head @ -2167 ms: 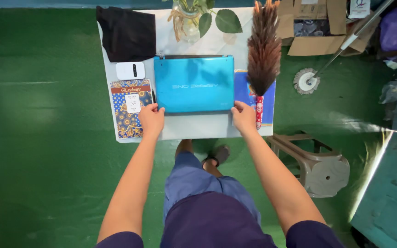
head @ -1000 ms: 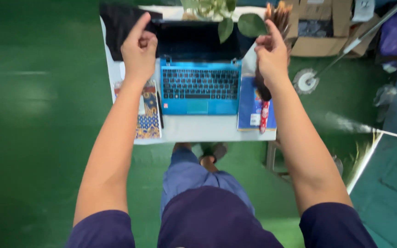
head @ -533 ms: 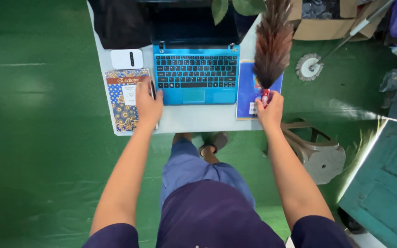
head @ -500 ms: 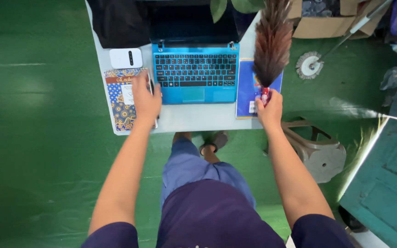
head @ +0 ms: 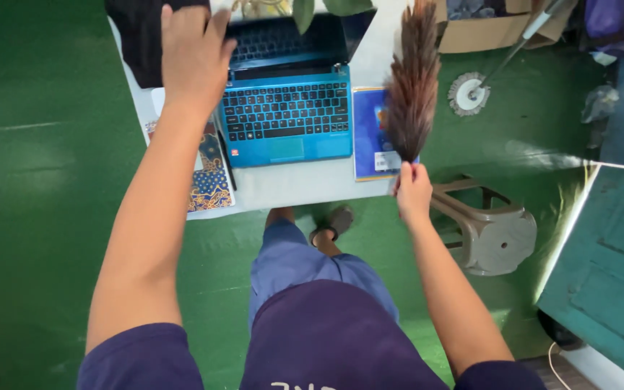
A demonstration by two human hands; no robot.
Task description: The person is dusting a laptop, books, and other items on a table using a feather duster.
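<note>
A blue laptop [head: 287, 119] lies open on a small white table [head: 305, 189], its dark screen tilted back. My left hand [head: 191, 52] reaches up to the screen's left top corner and rests on its edge, fingers spread. My right hand [head: 413, 191] grips the handle of a brown feather duster [head: 412, 79], lifted off the table with its feathers pointing away from me, right of the laptop. A blue booklet [head: 370, 133] lies under the duster.
A patterned notebook [head: 211, 180] and a pen [head: 223, 159] lie left of the laptop, a black cloth [head: 135, 36] behind them. A potted plant [head: 312, 7] stands behind the screen. A plastic stool [head: 492, 231], cardboard box [head: 471, 25] and mop [head: 471, 90] are on the green floor to the right.
My left hand rose from beside the notebook to the laptop screen's corner. My right hand, closed on the duster's handle, lifted it and drew it toward me. The view shifted.
</note>
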